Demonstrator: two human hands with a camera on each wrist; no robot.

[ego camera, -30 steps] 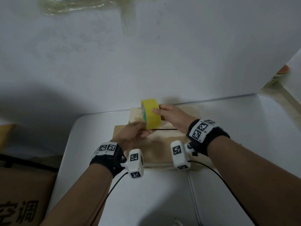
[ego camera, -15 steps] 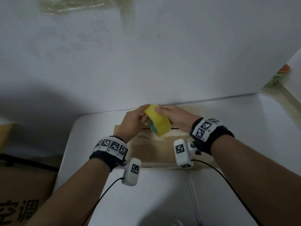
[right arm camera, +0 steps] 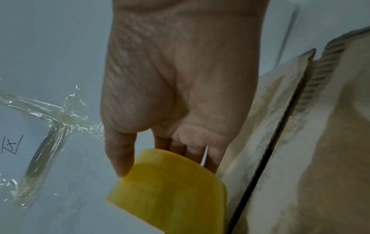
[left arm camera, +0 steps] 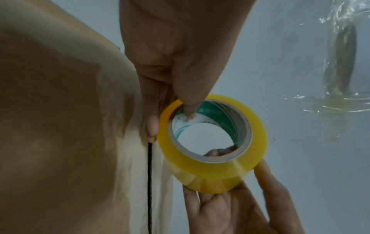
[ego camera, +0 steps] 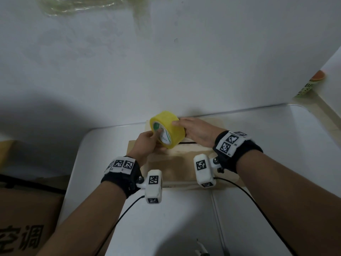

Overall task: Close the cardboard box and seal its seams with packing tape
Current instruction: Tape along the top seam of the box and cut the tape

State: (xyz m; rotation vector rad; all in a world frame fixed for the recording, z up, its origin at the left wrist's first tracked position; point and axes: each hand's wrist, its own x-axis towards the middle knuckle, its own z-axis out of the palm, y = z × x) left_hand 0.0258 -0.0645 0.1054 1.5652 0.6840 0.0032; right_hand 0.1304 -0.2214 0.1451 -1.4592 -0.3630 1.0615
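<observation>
A yellow tape roll (ego camera: 171,126) hangs just above the cardboard box (ego camera: 175,165), over its dark centre seam (ego camera: 186,143). My left hand (ego camera: 155,141) grips the roll's near rim, thumb inside the core (left arm camera: 188,110) and fingers (left arm camera: 152,126) outside it. My right hand (ego camera: 191,130) holds the roll from the far side, thumb (right arm camera: 120,158) on the outer band and fingers under it (left arm camera: 230,204). The roll (left arm camera: 212,142) faces its open core toward me. The box flaps (right arm camera: 320,158) lie closed with a narrow gap (right arm camera: 260,174) between them.
The box sits at the back of a white table (ego camera: 276,145), tight against a white wall. Crumpled clear tape (ego camera: 73,6) sticks to the wall. A printed carton (ego camera: 27,228) stands on the floor at left. A green cup (ego camera: 306,89) is at far right.
My left hand left the box top and took the roll, thumb going into the core. The roll tilted so its open face turned toward me. The right hand kept hold.
</observation>
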